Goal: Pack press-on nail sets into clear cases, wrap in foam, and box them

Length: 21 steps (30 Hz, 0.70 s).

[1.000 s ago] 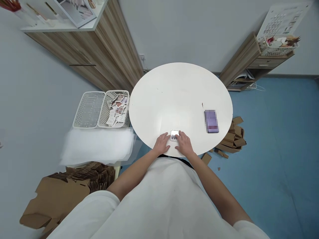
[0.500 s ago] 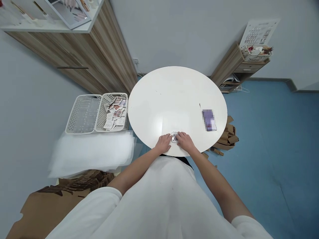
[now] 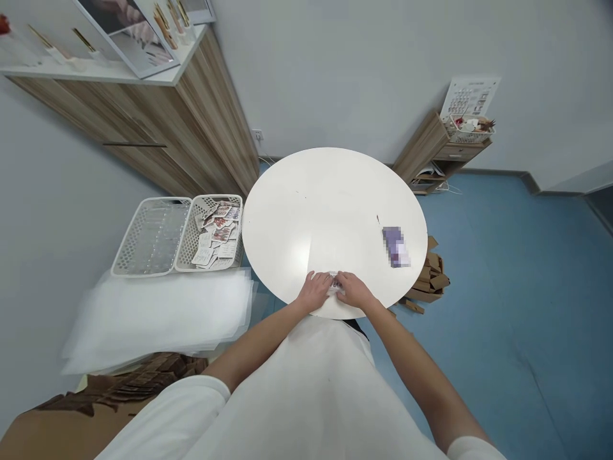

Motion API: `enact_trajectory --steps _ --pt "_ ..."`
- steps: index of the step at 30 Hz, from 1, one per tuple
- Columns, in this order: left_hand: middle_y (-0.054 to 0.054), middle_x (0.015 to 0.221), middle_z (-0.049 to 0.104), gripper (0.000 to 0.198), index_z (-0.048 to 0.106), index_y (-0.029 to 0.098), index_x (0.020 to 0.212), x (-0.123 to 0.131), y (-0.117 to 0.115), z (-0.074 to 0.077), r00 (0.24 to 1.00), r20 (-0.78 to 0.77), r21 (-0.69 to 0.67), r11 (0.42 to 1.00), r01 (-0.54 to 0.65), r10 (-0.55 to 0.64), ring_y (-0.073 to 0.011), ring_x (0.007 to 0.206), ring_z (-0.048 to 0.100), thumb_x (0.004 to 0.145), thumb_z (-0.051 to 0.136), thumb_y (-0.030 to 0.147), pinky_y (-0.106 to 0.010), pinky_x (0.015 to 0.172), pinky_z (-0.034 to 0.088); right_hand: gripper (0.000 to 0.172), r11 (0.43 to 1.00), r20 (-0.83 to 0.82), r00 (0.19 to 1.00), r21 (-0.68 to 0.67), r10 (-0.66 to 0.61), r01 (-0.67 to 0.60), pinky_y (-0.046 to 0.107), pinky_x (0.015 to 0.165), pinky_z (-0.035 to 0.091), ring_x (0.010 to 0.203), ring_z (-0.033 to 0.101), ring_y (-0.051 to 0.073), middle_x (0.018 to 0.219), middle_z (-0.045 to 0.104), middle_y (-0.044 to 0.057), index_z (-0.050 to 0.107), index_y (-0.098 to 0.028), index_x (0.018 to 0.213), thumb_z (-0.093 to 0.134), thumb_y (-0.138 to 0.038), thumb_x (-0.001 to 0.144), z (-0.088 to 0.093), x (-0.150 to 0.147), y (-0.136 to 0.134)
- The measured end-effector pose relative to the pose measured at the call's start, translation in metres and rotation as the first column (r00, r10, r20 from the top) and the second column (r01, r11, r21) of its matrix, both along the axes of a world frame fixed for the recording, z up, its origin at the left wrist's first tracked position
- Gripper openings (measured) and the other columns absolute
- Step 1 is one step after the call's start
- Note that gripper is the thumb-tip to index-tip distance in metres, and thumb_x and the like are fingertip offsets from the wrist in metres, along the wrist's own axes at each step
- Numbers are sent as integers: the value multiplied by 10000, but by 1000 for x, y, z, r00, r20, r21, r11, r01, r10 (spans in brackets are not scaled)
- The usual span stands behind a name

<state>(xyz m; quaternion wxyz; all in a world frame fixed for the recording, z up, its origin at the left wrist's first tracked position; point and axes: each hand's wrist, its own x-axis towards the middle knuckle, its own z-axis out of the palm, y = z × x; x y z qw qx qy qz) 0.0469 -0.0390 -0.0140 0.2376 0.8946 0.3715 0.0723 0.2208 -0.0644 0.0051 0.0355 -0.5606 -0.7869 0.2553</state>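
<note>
A small clear case [image 3: 336, 282] with dark pieces inside lies at the near edge of the white oval table [image 3: 345, 204]. From the left, my left hand [image 3: 315, 291] has its fingers curled on the case's edge. On the opposite side my right hand [image 3: 353, 290] grips it, its fingers covering part of the top. Between the two hands only a narrow strip of the case shows, so its contents are hard to make out.
A blurred purple item [image 3: 395, 246] lies at the table's right. Left of the table are a white basket of printed cards [image 3: 184, 259], a basket of clear plastic pieces [image 3: 117, 265] and translucent sheets [image 3: 163, 313]. Cardboard pieces [image 3: 431, 275] lie on the blue floor at right.
The view has tilted up slightly, so everything sits lower. My left fingers have moved onto the case, and both hands now cover more of it.
</note>
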Motion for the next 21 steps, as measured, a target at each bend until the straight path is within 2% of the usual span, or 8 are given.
enact_trajectory --steps 2,5,7,12,16,21 --pt "-67 1116 542 397 462 238 1101 0 4 3 1000 -10 3 1000 24 -24 -218 1037 492 728 470 103 -441 999 201 377 1000 -44 999 -20 -16 15 353 864 393 1020 480 211 1099 529 100 477 -155 1099 511 -221 729 3 2 -5" --pt "-50 1048 569 380 486 246 1071 -2 9 6 999 -9 -13 999 44 -44 -204 982 519 729 446 85 -434 991 221 615 995 -53 994 -21 -100 99 394 915 362 1186 368 262 1310 382 134 387 -190 1230 613 -324 674 4 3 -17" --pt "-42 1044 571 395 489 260 1073 -2 11 9 999 -7 -32 999 42 -42 -201 979 523 719 459 86 -423 987 234 714 986 -30 986 -11 -164 164 418 919 360 1212 342 285 1350 341 131 342 -215 1272 653 -314 637 2 1 -27" --pt "-48 1025 593 354 528 251 1040 -3 13 13 997 16 -92 993 72 -71 -215 974 535 718 480 114 -406 933 310 477 945 -105 940 5 -325 327 358 864 428 1101 484 198 1241 485 75 393 -227 1232 408 -116 769 -6 -3 -44" --pt "-51 1033 615 316 529 240 1076 -9 16 18 998 59 -196 980 34 -22 -223 948 558 764 484 221 -371 869 380 389 895 -228 867 -69 -443 440 342 833 449 1001 556 173 1134 573 43 421 -240 1199 355 -168 823 -2 -1 -45" --pt "-25 978 642 279 568 243 1033 -15 33 26 994 105 -415 910 17 29 -192 892 589 791 454 322 -295 783 437 324 869 -267 828 -204 -492 451 332 799 450 934 586 181 1039 627 31 485 -254 1144 368 -230 843 8 10 -36"
